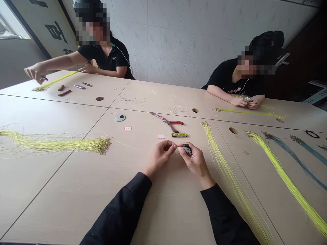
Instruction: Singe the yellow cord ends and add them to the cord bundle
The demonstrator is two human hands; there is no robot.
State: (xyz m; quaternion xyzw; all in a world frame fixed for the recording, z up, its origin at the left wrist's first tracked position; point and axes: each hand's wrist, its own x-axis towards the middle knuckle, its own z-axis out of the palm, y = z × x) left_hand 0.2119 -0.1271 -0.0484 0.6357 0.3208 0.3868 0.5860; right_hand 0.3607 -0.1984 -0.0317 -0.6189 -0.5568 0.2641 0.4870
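Note:
My left hand (162,153) is closed, thumb and forefinger pinching something tiny whose kind I cannot make out. Close beside it, my right hand (195,161) grips a black lighter (187,149), its thumb and forefinger meeting the left fingertips. Just beyond my hands lies a yellow and black lighter (179,135). Behind that are red-handled pliers (176,123) and a slim pink-handled tool (157,115). A loose bundle of yellow cords (224,163) with small metal ends stretches to the right of my right hand. Another yellow cord bundle (63,144) lies at the left.
Further right lie a thick yellow bundle (278,166) and blue cords (293,151). A round metal lid (120,117) and small paper labels (161,136) sit ahead. Across the table (102,200), two people in black handle cords. The tabletop has round holes (233,130).

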